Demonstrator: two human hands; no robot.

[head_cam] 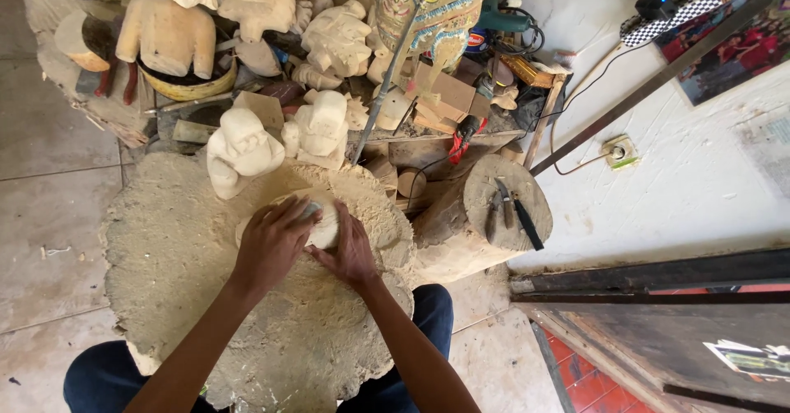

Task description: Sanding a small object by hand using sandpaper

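Workpiece: pale wood carving (322, 230), rounded, smooth, lying at centre of the rough, dust-coated stump desk (164, 248). Long axis approx. 8–2 o'clock; which end leads, cannot tell. Left hand (271, 244) grip: fingers curled over carving w/ small grey pad (312, 210). Right hand (352, 252) grip: fingers wrapped on carving's 4 o'clock side. Unfinished pale figure (239, 150) at 11 o'clock; chisels (510, 211) on log (485, 215) at 3 o'clock.

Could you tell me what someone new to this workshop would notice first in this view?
First, the two hands, left hand and right hand, pressed on a pale wooden piece atop a sawdust-covered stump. Behind it stand unpainted carved figures, with a brightly painted carving at the top. To the right, tools lie on a smaller log.
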